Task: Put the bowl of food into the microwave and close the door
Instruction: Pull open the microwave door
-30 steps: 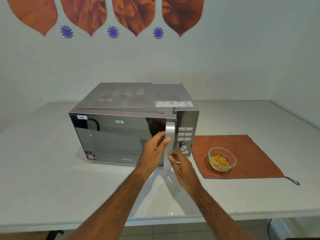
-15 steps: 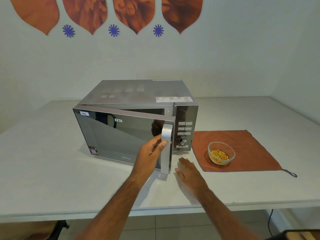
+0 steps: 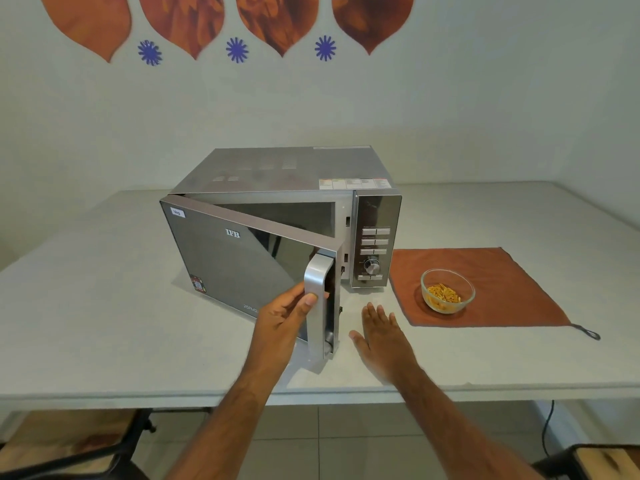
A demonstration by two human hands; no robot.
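Note:
A silver microwave [image 3: 287, 168] stands on the white table [image 3: 86, 306]. Its mirrored door [image 3: 235, 265] is swung partly open, hinged at the left. My left hand [image 3: 284, 317] grips the silver door handle [image 3: 320, 306]. My right hand [image 3: 381, 337] hovers flat and empty over the table, just right of the door's edge, fingers spread. A glass bowl of yellow-orange food [image 3: 447, 295] sits on an orange cloth [image 3: 485, 271] to the right of the microwave. Part of the dark cavity [image 3: 287, 216] shows above the door.
The control panel [image 3: 374, 244] with buttons and a dial faces me on the microwave's right side. The table's front edge [image 3: 346, 393] runs below my forearms. Stools or chairs [image 3: 602, 462] stand under the table at left and right. A cable [image 3: 547, 427] hangs at the right.
The door has swung further open towards me with my left hand on its handle. My right hand left the handle and moved right, down over the table.

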